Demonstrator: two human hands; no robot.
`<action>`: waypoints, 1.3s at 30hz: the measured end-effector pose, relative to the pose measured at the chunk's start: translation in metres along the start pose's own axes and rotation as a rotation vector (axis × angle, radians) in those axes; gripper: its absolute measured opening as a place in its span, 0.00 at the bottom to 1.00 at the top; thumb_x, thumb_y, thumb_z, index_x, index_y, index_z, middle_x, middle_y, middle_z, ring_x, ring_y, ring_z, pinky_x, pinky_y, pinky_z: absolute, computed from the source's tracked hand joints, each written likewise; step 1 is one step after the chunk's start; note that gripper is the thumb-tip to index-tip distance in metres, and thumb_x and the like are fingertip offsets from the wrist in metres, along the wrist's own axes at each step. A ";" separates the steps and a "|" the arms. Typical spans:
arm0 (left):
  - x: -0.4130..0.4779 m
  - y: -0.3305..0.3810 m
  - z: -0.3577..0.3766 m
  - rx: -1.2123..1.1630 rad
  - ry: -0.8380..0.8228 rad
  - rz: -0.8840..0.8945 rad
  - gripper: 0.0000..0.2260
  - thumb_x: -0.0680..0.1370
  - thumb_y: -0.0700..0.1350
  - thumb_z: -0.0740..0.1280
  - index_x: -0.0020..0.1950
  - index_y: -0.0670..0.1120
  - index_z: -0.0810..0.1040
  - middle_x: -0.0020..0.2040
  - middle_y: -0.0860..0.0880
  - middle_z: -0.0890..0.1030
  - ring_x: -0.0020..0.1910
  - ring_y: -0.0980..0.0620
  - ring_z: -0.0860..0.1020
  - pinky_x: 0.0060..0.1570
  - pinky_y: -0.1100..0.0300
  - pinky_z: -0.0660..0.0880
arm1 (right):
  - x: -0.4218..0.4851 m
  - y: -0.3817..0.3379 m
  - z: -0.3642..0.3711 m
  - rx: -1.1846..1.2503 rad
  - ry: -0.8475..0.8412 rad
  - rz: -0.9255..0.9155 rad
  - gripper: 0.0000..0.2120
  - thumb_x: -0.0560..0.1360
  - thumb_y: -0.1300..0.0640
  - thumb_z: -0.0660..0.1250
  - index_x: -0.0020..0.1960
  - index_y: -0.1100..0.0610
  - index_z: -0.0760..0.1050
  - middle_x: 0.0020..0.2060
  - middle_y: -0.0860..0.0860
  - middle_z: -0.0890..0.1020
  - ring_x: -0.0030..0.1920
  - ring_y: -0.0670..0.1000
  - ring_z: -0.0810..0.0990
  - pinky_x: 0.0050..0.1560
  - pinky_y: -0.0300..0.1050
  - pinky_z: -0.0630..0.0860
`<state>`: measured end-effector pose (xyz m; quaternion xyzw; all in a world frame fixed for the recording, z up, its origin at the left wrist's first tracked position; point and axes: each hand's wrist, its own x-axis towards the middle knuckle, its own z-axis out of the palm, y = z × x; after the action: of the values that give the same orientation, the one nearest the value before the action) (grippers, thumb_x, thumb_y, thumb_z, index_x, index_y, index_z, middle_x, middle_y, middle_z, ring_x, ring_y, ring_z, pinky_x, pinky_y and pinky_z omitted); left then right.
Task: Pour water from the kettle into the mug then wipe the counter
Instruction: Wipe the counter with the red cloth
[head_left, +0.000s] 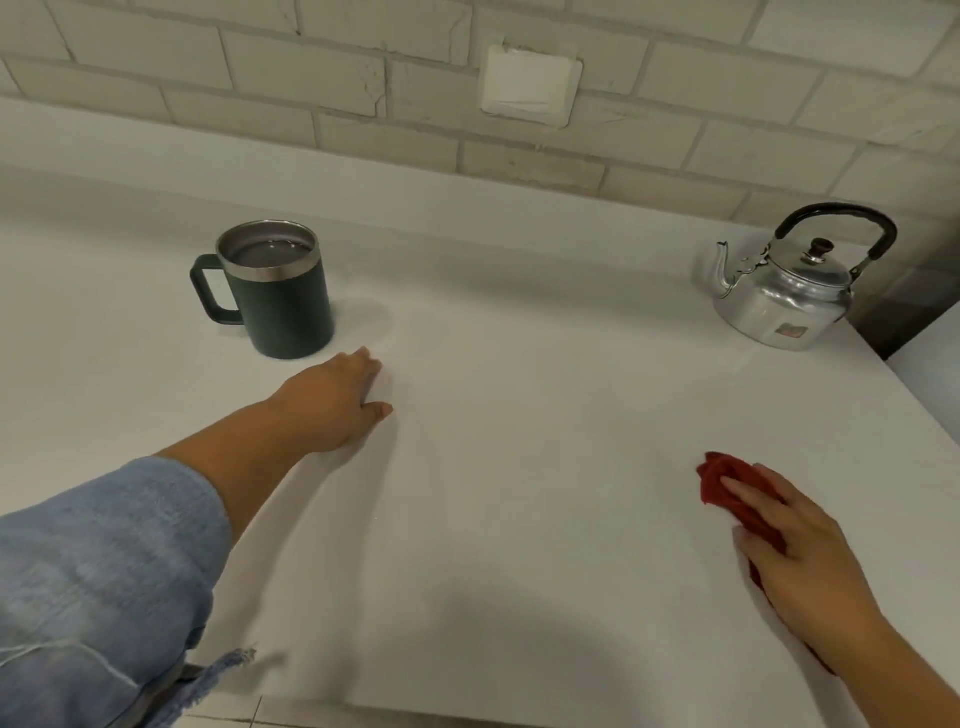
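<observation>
A dark green mug (283, 301) with a steel rim stands at the back left of the white counter (519, 441), holding water. A shiny metal kettle (784, 296) with a black handle stands at the back right, spout pointing left. My left hand (332, 402) rests flat on the counter just in front of the mug, fingers apart, holding nothing. My right hand (800, 556) presses down on a red cloth (719, 486) on the counter at the front right; part of the cloth is hidden under the hand.
A tiled wall with a white blanking plate (530, 85) rises behind the counter. The counter's right edge (914, 400) drops off just past the kettle. Its front edge (415, 712) runs along the bottom of the view.
</observation>
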<state>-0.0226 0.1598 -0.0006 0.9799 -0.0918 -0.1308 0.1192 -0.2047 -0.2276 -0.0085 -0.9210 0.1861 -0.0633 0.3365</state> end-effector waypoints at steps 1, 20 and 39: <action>-0.002 -0.002 -0.001 -0.011 -0.004 0.017 0.30 0.78 0.56 0.59 0.76 0.48 0.54 0.78 0.49 0.56 0.73 0.45 0.62 0.69 0.52 0.60 | -0.007 -0.001 0.008 -0.024 0.019 -0.004 0.21 0.77 0.63 0.62 0.66 0.47 0.73 0.71 0.43 0.67 0.67 0.42 0.65 0.66 0.39 0.60; -0.089 -0.147 -0.022 -0.061 0.169 0.130 0.23 0.78 0.53 0.61 0.72 0.50 0.65 0.74 0.51 0.64 0.71 0.48 0.66 0.68 0.55 0.63 | -0.063 -0.218 0.204 0.233 0.104 -0.104 0.21 0.75 0.72 0.56 0.63 0.57 0.75 0.65 0.51 0.74 0.64 0.48 0.72 0.69 0.41 0.65; -0.105 -0.208 -0.018 0.077 0.058 0.018 0.28 0.79 0.59 0.55 0.77 0.53 0.52 0.78 0.52 0.51 0.76 0.50 0.52 0.72 0.54 0.56 | -0.016 -0.232 0.226 -0.038 0.076 -0.252 0.22 0.73 0.68 0.57 0.62 0.51 0.75 0.67 0.45 0.71 0.66 0.48 0.67 0.63 0.40 0.65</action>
<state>-0.0864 0.3843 -0.0122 0.9863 -0.1021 -0.0976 0.0852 -0.0957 0.0767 -0.0323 -0.9401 0.0825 -0.1366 0.3012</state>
